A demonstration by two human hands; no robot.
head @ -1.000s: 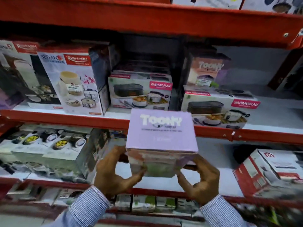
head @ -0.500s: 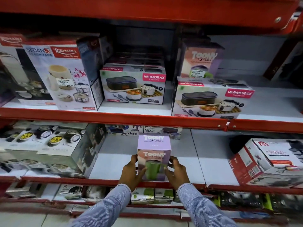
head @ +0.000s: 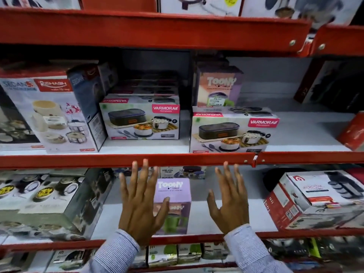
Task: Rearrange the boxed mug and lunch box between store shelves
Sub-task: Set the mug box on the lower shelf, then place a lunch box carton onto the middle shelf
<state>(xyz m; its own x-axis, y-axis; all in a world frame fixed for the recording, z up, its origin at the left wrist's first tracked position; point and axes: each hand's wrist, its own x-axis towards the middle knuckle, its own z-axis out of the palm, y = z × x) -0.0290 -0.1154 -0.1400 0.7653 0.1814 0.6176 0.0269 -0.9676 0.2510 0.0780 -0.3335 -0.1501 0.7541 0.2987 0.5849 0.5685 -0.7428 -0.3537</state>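
Both bare hands lifted with fingers spread, holding nothing, in front of the small lilac cardboard "Toony" mug box standing upright on the lower white shelf.

The left hand overlaps the mug box's left side in view, thumb across its front face, though whether it touches I cannot tell; the right hand is clear of the box on its right, with bare shelf showing between them; the box sits near the shelf's red metal front lip, with open white shelf to its right before the red-and-white carton, and a grey-green dish-set carton beyond a gap on the left; fingertips of both hands reach up against the red front edge of the shelf above; up there the white "Varmora" lunch box carton stands at that edge, a second like it set back to its left; bare shelf runs on to the right.
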